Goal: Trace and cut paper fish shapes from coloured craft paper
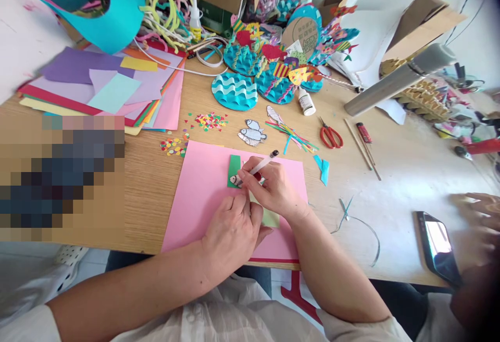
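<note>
My right hand (273, 188) is closed around a pen (265, 161) with a pale barrel and a black end. The pen's tip is hidden by the fingers, close to a small paper fish cutout (235, 179). This fish lies over the edge of a dark green paper strip (234, 163). My left hand (236, 222) is curled, its fingertips pressed down at the fish's lower edge. A light green paper piece (271, 219) shows between my hands. Everything rests on a pink sheet (191, 201).
Other fish cutouts (253, 133), paper strips (297, 138), red-handled scissors (331, 137) and a glue bottle (307, 102) lie beyond the sheet. Coloured paper (78, 71) is stacked left. Blue fish decorations (234, 92) stand behind. A phone (437, 245) and another person's hand (482, 222) are right.
</note>
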The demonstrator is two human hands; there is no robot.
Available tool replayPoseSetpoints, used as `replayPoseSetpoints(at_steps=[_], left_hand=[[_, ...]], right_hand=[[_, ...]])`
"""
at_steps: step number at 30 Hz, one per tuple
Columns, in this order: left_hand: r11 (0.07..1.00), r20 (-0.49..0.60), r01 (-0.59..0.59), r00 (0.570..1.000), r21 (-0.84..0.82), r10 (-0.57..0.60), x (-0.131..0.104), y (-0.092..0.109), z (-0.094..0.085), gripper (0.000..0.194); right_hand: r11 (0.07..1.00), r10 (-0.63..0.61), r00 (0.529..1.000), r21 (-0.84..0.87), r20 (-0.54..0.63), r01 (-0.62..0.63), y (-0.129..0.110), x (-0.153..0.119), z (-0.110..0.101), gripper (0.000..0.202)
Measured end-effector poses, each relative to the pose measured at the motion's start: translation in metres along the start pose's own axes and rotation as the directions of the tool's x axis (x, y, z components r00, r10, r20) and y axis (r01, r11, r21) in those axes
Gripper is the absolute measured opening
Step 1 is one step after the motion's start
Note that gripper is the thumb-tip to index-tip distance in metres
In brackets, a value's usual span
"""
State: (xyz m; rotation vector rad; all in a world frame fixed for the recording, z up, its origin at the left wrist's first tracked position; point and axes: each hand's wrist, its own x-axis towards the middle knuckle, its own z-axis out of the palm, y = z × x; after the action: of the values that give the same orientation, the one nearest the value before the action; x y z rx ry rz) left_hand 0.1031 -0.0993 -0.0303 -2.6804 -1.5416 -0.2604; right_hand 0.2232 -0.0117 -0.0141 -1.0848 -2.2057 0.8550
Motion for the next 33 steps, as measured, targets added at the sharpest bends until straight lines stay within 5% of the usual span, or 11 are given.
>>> replayPoseSetpoints(at_steps=[12, 19, 33], left_hand=[[1.000, -0.008, -0.004, 1.000, -0.020, 0.004, 0.000, 0.000, 0.000, 0.044], [1.000, -0.075, -0.003, 0.997, 0.007, 0.003, -0.001, 0.000, 0.003, 0.048], [0.998, -0.029, 0.056, 0.998, -0.023, -0.057, -0.001, 0.001, 0.000, 0.055]], right_hand=[[1.000, 0.009, 1.000, -0.009, -0.008, -0.009, 0.000, 0.001, -0.001, 0.015], [0.995, -0.004, 0.984, 0.093, -0.179, 0.021, -0.004, 0.003, 0.003, 0.022], [0.999, -0.008, 0.988, 0.042, -0.151, 0.015, -0.009, 0.005, 0.009, 0.021]])
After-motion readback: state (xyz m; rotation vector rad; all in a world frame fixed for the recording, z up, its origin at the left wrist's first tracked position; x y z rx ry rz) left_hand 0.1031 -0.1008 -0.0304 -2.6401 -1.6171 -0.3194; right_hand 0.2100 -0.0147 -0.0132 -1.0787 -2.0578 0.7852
